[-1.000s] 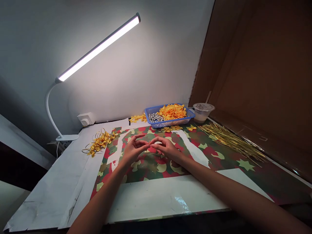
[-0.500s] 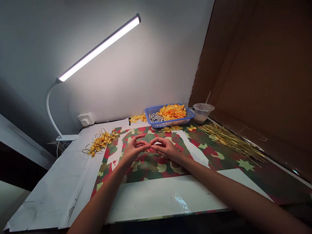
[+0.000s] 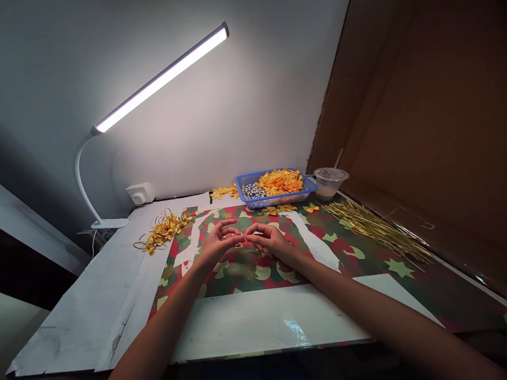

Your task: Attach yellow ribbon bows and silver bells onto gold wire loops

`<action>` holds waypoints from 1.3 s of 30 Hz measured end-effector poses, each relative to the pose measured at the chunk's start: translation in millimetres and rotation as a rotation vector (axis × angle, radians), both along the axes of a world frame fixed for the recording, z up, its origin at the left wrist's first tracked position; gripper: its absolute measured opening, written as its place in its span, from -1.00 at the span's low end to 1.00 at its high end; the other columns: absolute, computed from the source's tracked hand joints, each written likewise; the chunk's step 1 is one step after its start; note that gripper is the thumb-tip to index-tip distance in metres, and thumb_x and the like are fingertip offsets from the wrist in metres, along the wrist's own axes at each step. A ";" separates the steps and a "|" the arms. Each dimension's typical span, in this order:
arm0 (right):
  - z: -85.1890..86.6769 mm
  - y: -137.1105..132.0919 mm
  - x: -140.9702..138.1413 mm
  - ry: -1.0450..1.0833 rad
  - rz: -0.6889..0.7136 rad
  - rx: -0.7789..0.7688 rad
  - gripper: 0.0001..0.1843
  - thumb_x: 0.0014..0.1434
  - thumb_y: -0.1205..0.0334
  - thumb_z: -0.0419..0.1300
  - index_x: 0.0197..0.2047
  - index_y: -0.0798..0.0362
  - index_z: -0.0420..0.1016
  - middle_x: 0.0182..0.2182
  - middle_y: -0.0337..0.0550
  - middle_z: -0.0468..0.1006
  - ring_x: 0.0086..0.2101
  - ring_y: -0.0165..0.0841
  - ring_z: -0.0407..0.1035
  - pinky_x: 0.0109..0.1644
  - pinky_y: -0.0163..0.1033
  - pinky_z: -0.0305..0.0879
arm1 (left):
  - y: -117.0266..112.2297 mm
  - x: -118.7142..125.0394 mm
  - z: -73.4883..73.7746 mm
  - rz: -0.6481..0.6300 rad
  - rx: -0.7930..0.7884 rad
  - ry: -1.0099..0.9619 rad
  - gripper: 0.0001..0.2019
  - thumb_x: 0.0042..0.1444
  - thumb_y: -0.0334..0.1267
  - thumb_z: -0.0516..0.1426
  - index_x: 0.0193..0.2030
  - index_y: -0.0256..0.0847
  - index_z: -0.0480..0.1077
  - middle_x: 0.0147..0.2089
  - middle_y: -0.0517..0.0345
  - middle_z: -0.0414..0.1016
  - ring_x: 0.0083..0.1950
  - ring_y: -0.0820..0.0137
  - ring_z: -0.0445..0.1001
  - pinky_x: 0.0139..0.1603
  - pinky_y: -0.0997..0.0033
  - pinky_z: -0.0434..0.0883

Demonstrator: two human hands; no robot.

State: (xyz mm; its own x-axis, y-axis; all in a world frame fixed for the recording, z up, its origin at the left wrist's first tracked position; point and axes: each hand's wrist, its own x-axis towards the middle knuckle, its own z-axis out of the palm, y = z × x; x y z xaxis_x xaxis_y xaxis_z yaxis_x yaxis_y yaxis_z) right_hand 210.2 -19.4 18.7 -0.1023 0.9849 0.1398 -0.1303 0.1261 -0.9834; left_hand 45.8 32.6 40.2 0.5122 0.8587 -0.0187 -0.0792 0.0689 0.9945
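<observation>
My left hand point(image 3: 216, 245) and my right hand point(image 3: 271, 240) meet fingertip to fingertip just above the camouflage-patterned mat point(image 3: 348, 253). Both pinch a very small item between thumb and forefinger; it is too small to name. A thin looped wire point(image 3: 253, 254) hangs below the fingertips. The other fingers of both hands are curled.
A blue basket point(image 3: 275, 198) at the back holds orange bows and silver beads. A pile of finished gold bows with loops point(image 3: 162, 230) lies at the left. Gold strips point(image 3: 376, 227) lie at the right, beside a plastic cup point(image 3: 330, 182). A clamped desk lamp point(image 3: 158, 79) and a brown cardboard wall point(image 3: 428, 121) flank the table.
The fingertips of both hands have closed slightly tighter together and dropped a little toward the mat. Nothing else has moved.
</observation>
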 end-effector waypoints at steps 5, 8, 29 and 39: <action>-0.8 0.2 -0.6 -0.010 -0.007 -0.003 -0.63 -0.09 -0.05 0.30 -0.38 0.09 0.40 -0.57 -0.35 0.30 -0.61 -0.56 0.06 -0.57 -0.37 -0.03 | -0.7 0.1 0.9 -0.005 -0.002 0.007 -0.51 -0.26 -0.27 0.37 -0.14 -0.23 0.34 -0.45 0.31 0.47 -0.41 0.48 0.49 -0.33 0.45 0.41; 0.0 -0.2 -0.5 -0.017 -0.010 -0.006 -0.61 -0.10 -0.07 0.31 -0.39 0.08 0.39 -0.55 -0.33 0.33 -0.61 -0.55 0.07 -0.57 -0.36 -0.03 | -1.4 0.1 1.6 -0.001 -0.002 0.016 -0.51 -0.26 -0.28 0.37 -0.14 -0.23 0.35 -0.45 0.30 0.47 -0.40 0.47 0.49 -0.33 0.45 0.41; 4.2 -2.1 -1.0 0.013 -0.046 -0.028 -0.61 -0.15 -0.07 0.33 -0.43 0.08 0.39 -0.59 -0.37 0.28 -0.62 -0.56 0.06 -0.57 -0.36 -0.01 | 2.1 -1.2 0.1 -0.009 -0.052 0.019 -0.56 -0.30 -0.19 0.37 -0.25 -0.23 0.38 -0.43 0.20 0.53 -0.37 0.43 0.51 -0.35 0.47 0.39; 2.2 -1.0 0.3 0.028 -0.054 -0.046 -0.62 -0.16 -0.04 0.34 -0.42 0.08 0.40 -0.61 -0.39 0.28 -0.64 -0.57 0.06 -0.58 -0.37 -0.03 | 4.2 -3.2 -4.1 -0.031 -0.071 0.047 -0.58 -0.29 -0.22 0.39 -0.27 -0.22 0.36 -0.47 0.22 0.54 -0.39 0.44 0.51 -0.37 0.49 0.38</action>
